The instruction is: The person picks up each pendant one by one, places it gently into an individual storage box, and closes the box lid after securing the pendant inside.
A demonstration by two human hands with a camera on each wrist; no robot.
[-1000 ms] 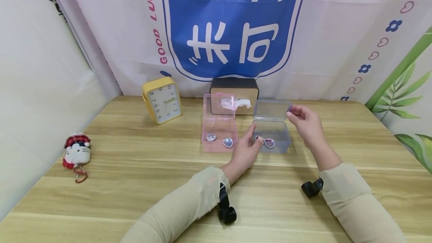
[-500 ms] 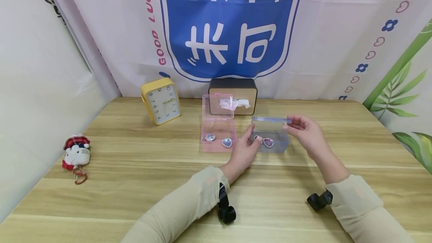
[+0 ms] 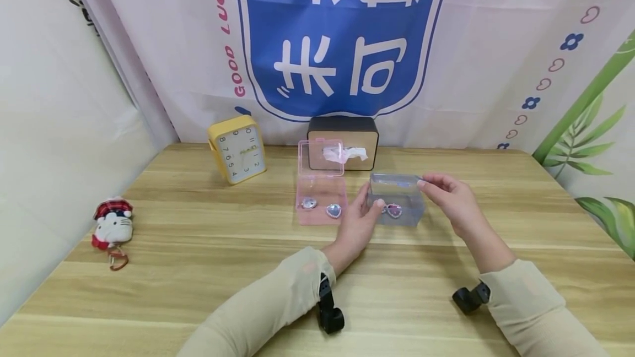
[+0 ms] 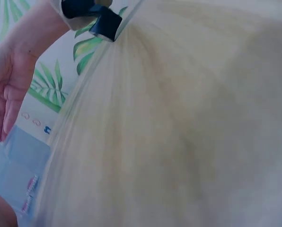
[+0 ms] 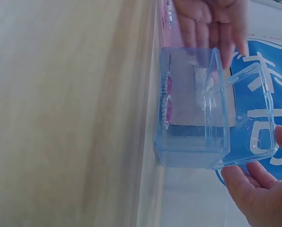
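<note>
In the head view a clear blue plastic box (image 3: 404, 218) stands with its hinged lid (image 3: 389, 179) tilted partly open. Two pink heart-shaped gems with pearly rims lie inside; the right one (image 3: 394, 211) shows well, while the left thumb partly covers the other. My left hand (image 3: 354, 225) rests against the box's left side, its straight fingers (image 5: 221, 38) flat by the wall in the right wrist view. My right hand (image 3: 453, 203) pinches the lid's right corner between thumb and fingers.
Left of the blue box is an open pink box (image 3: 317, 185) with two pale-blue gems (image 3: 334, 211). Behind them stands a tissue box (image 3: 367, 128). A yellow clock (image 3: 243, 150) and a plush keychain (image 3: 114, 227) are farther left on the wooden table (image 3: 198, 258).
The blue lid has swung forward and down from standing upright, with my right hand moving along with it. My left hand stays at the box's left side.
</note>
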